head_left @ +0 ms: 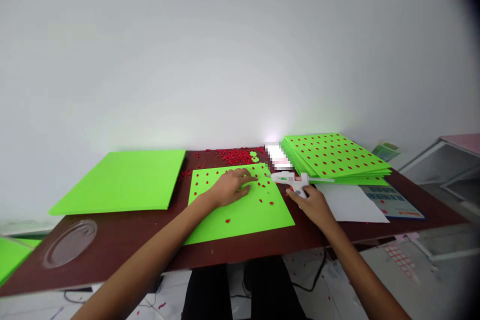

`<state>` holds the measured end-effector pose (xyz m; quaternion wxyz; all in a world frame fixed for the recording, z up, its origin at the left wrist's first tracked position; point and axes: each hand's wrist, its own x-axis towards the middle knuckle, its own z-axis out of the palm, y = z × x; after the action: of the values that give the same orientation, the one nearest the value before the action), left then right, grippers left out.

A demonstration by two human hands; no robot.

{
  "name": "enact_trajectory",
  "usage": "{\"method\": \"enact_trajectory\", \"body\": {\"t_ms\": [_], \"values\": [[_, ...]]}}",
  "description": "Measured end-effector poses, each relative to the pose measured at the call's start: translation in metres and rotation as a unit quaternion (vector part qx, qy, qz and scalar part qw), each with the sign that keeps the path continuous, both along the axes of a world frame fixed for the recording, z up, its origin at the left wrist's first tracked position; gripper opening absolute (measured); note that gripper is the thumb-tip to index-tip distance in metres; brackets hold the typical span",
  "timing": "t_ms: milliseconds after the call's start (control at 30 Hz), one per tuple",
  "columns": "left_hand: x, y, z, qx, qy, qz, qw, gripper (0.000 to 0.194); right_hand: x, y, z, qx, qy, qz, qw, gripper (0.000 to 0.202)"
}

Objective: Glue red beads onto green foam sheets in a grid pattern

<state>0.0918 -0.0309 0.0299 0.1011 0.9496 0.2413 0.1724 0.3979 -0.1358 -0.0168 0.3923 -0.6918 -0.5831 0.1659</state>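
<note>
A green foam sheet (240, 220) lies on the brown table in front of me, with small red pieces in rows on its far part and a few scattered nearer. My left hand (230, 187) rests over this sheet, its index finger stretched out to a red piece and the thumb apart. I see nothing held in it, though the far fingers are partly hidden. My right hand (309, 205) grips a white glue gun (290, 178) just past the sheet's right edge. Its nozzle points left over the sheet, and a glue stick sticks out of its back.
Plain green sheets (127, 180) are stacked at left; red-dotted sheets (337, 152) are piled at right. Loose red pieces (236, 155) lie heaped near the wall beside a lit phone (277, 156). White paper (348, 202) and a clear lid (71, 242) also lie on the table (150, 230).
</note>
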Motion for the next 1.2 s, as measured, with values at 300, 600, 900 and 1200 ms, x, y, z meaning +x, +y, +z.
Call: {"method": "enact_trajectory", "body": {"t_ms": [300, 600, 900, 1200], "values": [[0.048, 0.023, -0.016, -0.003, 0.011, -0.002, 1.000, 0.019, -0.002, -0.005, -0.008, 0.013, 0.029, -0.033, 0.999, 0.042], [0.051, 0.021, -0.021, -0.010, -0.023, 0.056, 0.998, 0.008, -0.005, -0.011, -0.001, 0.015, 0.006, -0.001, 1.000, 0.048], [0.022, 0.031, -0.004, 0.011, -0.051, 0.136, 0.989, 0.021, -0.003, -0.010, -0.002, 0.000, 0.059, -0.024, 0.998, 0.051], [-0.110, 0.025, 0.011, 0.078, 0.058, 0.211, 0.973, 0.019, -0.045, -0.018, 0.025, -0.089, 0.068, 0.102, 0.988, 0.043]]}}
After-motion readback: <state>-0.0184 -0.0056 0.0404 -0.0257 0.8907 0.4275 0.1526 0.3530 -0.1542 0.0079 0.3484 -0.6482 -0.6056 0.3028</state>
